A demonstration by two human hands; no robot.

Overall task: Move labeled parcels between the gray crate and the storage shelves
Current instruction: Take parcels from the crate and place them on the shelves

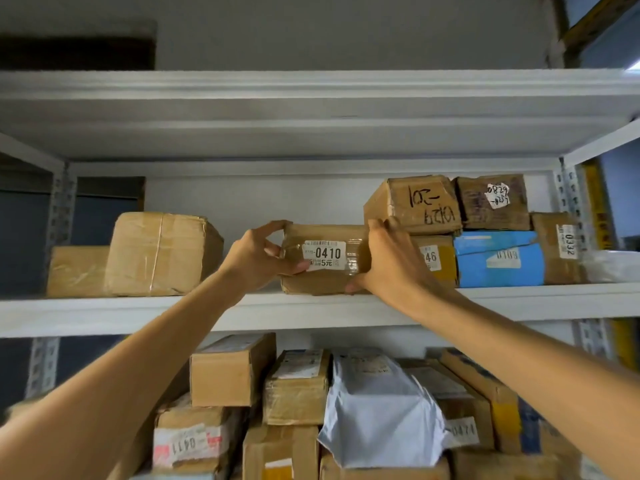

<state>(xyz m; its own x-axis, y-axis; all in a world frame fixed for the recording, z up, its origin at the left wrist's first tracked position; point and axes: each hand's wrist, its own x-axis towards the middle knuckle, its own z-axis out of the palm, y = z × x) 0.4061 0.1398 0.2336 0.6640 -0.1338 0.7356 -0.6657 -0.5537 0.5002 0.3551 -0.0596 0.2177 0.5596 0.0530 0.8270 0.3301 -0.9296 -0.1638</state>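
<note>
**Gripping Parcel 0410 on the Middle Shelf**

We had both hands on the brown parcel labelled 0410 [323, 237]. Our left hand [258, 258] pinched its left end, with the thumb pressed on the front by the label's lower corner and the forefinger hooked over the top corner. Our right hand [388, 261] clasped the right end, with the fingers wrapped over the top edge and the thumb tucked at the bottom front edge.

The parcel sat on the middle shelf [138, 313], close to the front lip, with its label facing us, in the gap between two groups of boxes. To its left, apart from it, stood a large taped box [159, 254] with a lower box [76, 271] against its left side. Just beyond our right hand was a box whose label ended in 46 [436, 259], and a box with black handwriting [415, 204] lay on top of it.

Further right came a blue parcel [498, 259], a box labelled 0829 [491, 202] above it, and a box labelled 0332 [557, 247]. The white upper shelf [311, 109] ran overhead.

The shelf below held packed cartons, among them a white plastic mailer [377, 410] and a box with an upside-down 0411 label [187, 441].
</note>
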